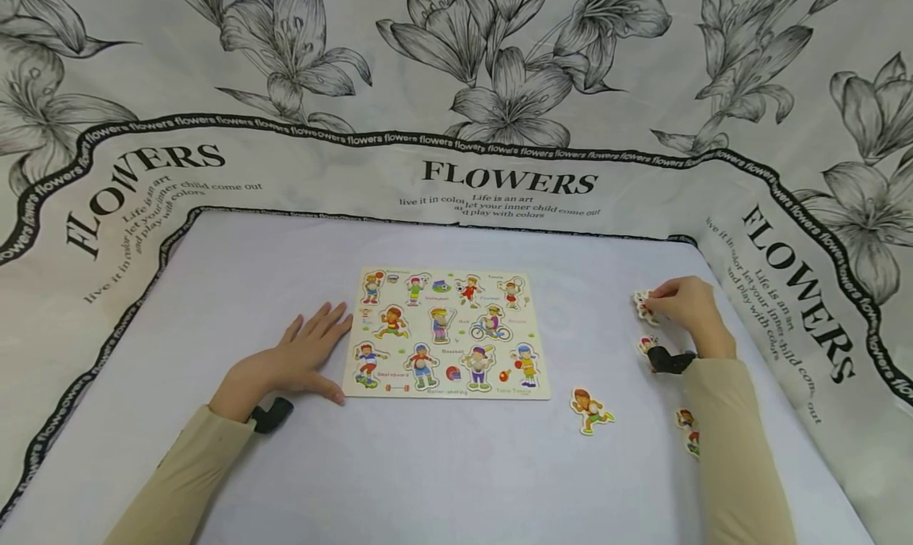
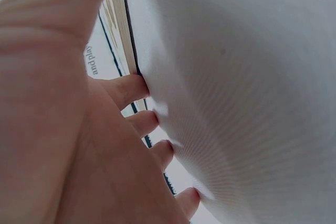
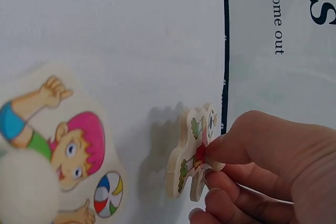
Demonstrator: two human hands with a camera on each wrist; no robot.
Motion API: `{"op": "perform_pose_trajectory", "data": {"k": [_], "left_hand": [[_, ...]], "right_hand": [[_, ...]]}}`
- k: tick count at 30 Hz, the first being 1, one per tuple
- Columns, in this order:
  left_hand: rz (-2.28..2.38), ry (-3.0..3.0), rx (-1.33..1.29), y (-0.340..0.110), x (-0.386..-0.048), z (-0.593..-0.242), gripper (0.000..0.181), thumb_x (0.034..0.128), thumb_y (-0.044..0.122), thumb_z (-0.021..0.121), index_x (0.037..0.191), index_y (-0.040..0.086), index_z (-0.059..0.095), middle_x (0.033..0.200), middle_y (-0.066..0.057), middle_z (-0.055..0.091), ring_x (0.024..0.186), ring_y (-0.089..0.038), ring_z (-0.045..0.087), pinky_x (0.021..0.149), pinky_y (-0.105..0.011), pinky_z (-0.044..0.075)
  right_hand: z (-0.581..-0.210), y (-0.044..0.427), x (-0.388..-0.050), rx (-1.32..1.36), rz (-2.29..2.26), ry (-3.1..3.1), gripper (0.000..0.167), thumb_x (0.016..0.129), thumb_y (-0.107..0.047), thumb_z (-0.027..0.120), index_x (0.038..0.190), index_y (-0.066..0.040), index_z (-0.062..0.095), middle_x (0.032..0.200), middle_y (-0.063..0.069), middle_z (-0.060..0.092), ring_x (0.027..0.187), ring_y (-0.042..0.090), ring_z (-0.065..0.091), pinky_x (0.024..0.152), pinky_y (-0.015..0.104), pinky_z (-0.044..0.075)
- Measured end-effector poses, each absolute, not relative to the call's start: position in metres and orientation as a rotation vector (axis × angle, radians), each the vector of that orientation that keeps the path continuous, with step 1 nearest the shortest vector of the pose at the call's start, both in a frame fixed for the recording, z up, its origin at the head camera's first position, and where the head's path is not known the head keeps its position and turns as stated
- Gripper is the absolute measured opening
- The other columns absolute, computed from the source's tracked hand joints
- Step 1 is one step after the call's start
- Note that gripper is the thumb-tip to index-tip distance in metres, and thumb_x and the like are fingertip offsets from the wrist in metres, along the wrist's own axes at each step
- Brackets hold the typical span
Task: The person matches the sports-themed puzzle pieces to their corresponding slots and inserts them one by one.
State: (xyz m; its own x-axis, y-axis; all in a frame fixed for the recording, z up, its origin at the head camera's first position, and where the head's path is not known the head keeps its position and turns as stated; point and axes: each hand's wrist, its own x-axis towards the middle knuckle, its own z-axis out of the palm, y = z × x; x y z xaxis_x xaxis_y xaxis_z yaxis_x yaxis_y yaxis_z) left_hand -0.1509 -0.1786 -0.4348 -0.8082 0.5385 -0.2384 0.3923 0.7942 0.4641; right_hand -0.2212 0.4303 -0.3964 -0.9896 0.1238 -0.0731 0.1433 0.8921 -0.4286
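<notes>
Perhaps clear of the cloth (image 3: 121,19), a wooden piece (image 3: 187,156) between right-hand fingers (image 3: 226,192).

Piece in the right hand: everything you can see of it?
The piece is a thin, wavy-edged cutout, seemingly wood, its side pale. Its print shows red, green and a black-and-white ball. The right hand pinches it, hiding part. It is tilted, right of the puzzle board; contact with the white cloth is unclear.
</notes>
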Motion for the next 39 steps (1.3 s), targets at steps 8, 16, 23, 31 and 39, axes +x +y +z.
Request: {"op": "perform_pose_trajectory", "data": {"k": [8,16,23,31,39], "left_hand": [[0.577,2.622,0.72,-0.179,-0.151,-0.433,0.127,0.0654,0.057,0.084,0.156,-0.003,0.017,0.163,-0.024,0.002,0.149,-0.044,-0.006,0.115,-0.067,-0.004],[0.577,2.616,0.723,-0.177,-0.152,-0.432,0.128,0.0654,0.059,0.083,0.156,-0.002,0.017,0.164,-0.024,0.001,0.149,-0.044,-0.006,0.115,-0.067,-0.004],[0.578,2.617,0.72,-0.178,-0.153,-0.433,0.128,0.0649,0.059,0.083,0.156,-0.002,0.017,0.164,-0.024,0.001,0.149,-0.044,-0.006,0.115,-0.067,-0.004],[0.601,2.622,0.744,-0.18,-0.153,-0.437,0.128,0.0642,0.059,0.084,0.156,-0.003,0.018,0.163,-0.025,0.003,0.149,-0.045,-0.005,0.114,-0.068,-0.004],[0.565,2.624,0.71,-0.178,-0.151,-0.432,0.127,0.0647,0.057,0.084,0.156,-0.002,0.018,0.163,-0.024,0.002,0.149,-0.044,-0.006,0.114,-0.067,-0.004]], "right_hand": [[-0.39,0.411,-0.233,0.206,-0.718,3.022,0.028,0.087,-0.021,0.074,0.095,0.006,0.071,0.087,0.015,0.07,0.078,0.026,0.056,0.061,0.031,0.045],[-0.384,0.389,-0.241,0.171,-0.75,3.012,0.027,0.087,-0.019,0.073,0.096,0.006,0.07,0.093,0.02,0.07,0.079,0.028,0.058,0.061,0.031,0.047],[-0.382,0.37,-0.25,0.16,-0.785,3.0,0.026,0.088,-0.019,0.073,0.097,0.006,0.07,0.095,0.021,0.07,0.08,0.028,0.06,0.063,0.033,0.047],[-0.376,0.344,-0.257,0.115,-0.829,2.985,0.024,0.087,-0.017,0.073,0.097,0.005,0.071,0.097,0.02,0.071,0.083,0.026,0.06,0.067,0.034,0.049],[-0.373,0.32,-0.266,0.067,-0.852,2.971,0.023,0.086,-0.017,0.073,0.098,0.004,0.071,0.098,0.019,0.07,0.085,0.027,0.06,0.07,0.036,0.05]]}}
